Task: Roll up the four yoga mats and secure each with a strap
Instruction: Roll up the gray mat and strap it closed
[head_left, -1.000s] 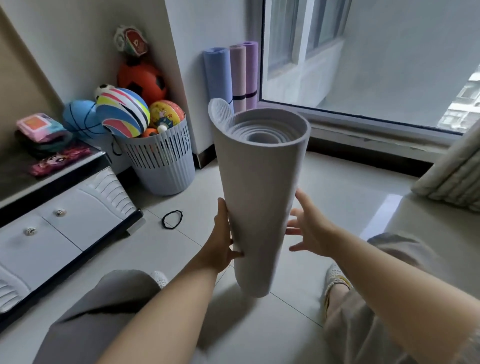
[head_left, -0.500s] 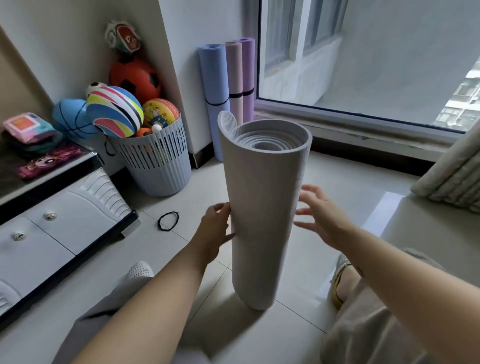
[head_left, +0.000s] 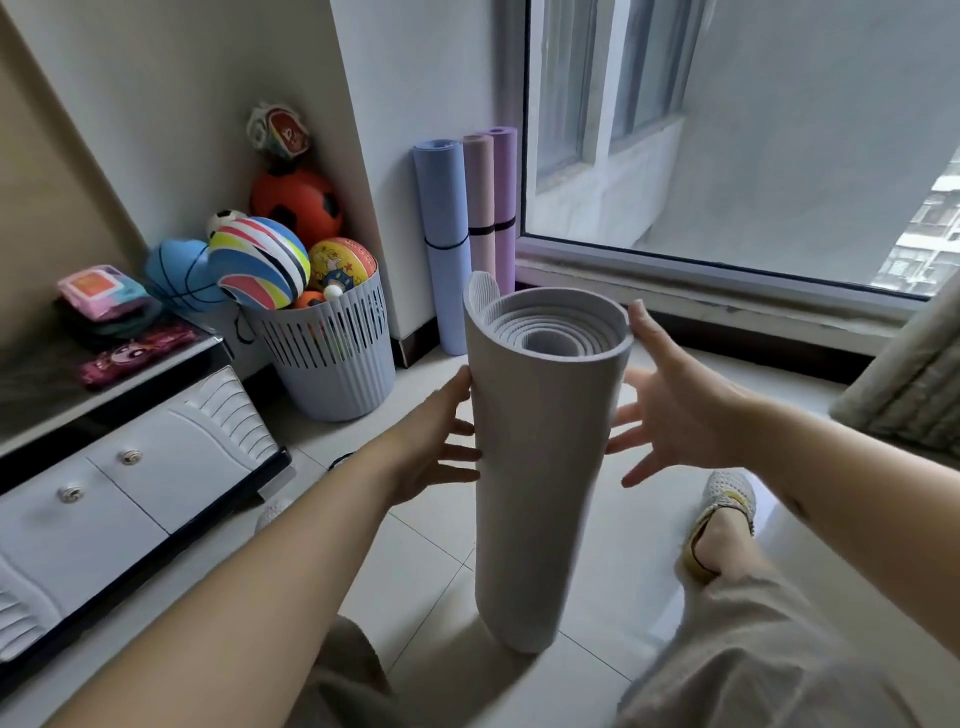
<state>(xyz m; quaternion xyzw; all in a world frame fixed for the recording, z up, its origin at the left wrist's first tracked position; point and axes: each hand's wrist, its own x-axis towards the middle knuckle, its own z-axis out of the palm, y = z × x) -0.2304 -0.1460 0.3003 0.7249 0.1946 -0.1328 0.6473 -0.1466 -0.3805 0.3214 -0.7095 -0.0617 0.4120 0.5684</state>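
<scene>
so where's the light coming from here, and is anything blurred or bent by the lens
Head view: daylight comes through the window on the right, leaving a pale sheen on the floor tiles; the wide lens bows the window frame; the right hand looks slightly motion-blurred, the grey rolled mat sharper.

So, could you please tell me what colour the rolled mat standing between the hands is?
The mat is light grey, seen best in the head view.

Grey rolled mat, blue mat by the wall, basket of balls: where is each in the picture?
grey mat (head_left: 540, 467), head view, outer wall midway up the roll
blue mat (head_left: 441, 197), head view, upper part above its black strap
basket (head_left: 327, 364), head view, slatted front wall
</scene>
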